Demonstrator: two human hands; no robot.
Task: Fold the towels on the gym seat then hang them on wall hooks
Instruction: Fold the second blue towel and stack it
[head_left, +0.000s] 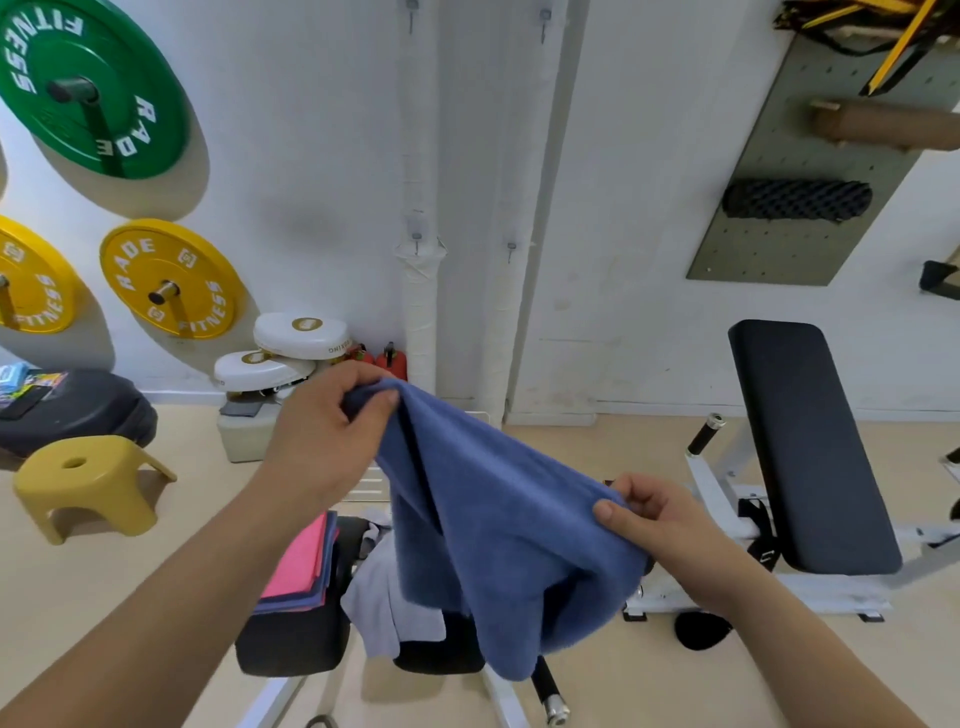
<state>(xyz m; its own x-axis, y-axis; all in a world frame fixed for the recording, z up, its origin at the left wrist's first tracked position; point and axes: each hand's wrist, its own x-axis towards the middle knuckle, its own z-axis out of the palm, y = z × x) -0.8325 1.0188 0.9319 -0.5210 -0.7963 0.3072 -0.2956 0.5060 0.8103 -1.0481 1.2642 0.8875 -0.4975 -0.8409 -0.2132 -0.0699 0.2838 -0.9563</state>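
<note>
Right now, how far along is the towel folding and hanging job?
Done: a folded stack, pink on top, sits on the gym seat. In hand: left hand and right hand hold a blue towel up, unfolded. Left: a pale towel lies crumpled, and the wall hooks are bare.

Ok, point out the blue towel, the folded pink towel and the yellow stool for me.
blue towel (498, 519): head view, middle of the hanging cloth.
folded pink towel (298, 564): head view, top face, on the stack.
yellow stool (85, 480): head view, seat top near the hole.
</note>
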